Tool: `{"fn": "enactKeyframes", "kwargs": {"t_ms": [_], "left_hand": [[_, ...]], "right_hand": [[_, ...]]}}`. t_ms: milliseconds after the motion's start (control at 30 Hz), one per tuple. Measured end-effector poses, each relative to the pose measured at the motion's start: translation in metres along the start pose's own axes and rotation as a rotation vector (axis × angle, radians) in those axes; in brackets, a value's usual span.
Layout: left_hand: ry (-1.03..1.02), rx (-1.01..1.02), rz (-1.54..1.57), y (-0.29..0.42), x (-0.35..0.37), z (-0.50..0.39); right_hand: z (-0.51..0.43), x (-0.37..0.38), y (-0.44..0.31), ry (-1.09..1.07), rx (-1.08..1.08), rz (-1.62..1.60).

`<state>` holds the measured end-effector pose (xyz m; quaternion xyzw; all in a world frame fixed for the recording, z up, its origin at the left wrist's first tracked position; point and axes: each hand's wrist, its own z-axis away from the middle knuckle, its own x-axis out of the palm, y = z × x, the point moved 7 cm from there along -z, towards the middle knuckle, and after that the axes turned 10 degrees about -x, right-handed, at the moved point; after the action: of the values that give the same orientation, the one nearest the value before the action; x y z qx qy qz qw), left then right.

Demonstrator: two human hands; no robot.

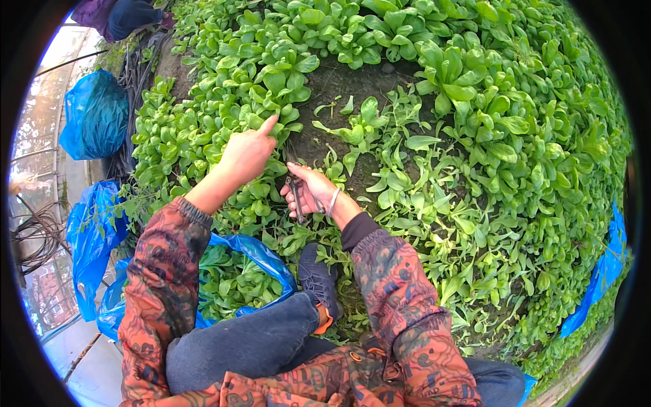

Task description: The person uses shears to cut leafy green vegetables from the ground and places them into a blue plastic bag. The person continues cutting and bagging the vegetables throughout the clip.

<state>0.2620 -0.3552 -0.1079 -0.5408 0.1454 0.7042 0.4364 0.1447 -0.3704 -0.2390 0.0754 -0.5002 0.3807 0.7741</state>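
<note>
My left hand (250,152) is over the leafy green plants (224,117) at the left border of a bare soil patch (330,86). Its index finger points forward, the other fingers are curled, and I see nothing held in it. Just right of it and nearer to me, my right hand (313,191) holds a small pair of dark metal snips (297,201), palm partly turned up. Their blades are hard to make out against the soil. Cut leaves and small seedlings (402,183) are scattered over the ground to the right of my hands.
An open blue plastic bag (277,259) of picked greens (239,280) stands beside my left knee (244,336). Further left are a filled blue bag (96,117), a crumpled one (94,234) and coiled wire (38,239). Another person (129,18) is at the far left.
</note>
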Motion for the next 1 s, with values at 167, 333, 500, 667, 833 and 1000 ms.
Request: {"fn": "enactKeyframes", "kwargs": {"t_ms": [167,333,500,667,833,1000], "left_hand": [[-0.053,-0.073,0.038,-0.011,0.009,-0.004],[0.058,-0.111,0.242,-0.028,0.009,0.003],[0.158,-0.252,0.568,-0.057,-0.005,-0.004],[0.045,-0.142,0.512,-0.052,-0.022,-0.035],[-0.1,-0.213,0.509,-0.065,-0.011,-0.068],[-0.134,-0.241,0.574,-0.085,0.008,-0.075]], "right_hand": [[-0.021,0.006,-0.009,0.038,0.009,0.005],[-0.018,0.004,-0.004,0.096,-0.043,0.023],[-0.009,0.002,-0.006,0.069,-0.108,-0.043],[-0.025,0.0,-0.032,-0.013,-0.057,-0.093],[-0.048,0.002,-0.054,0.008,-0.027,-0.092],[-0.059,0.007,-0.062,-0.091,-0.023,-0.163]]}}
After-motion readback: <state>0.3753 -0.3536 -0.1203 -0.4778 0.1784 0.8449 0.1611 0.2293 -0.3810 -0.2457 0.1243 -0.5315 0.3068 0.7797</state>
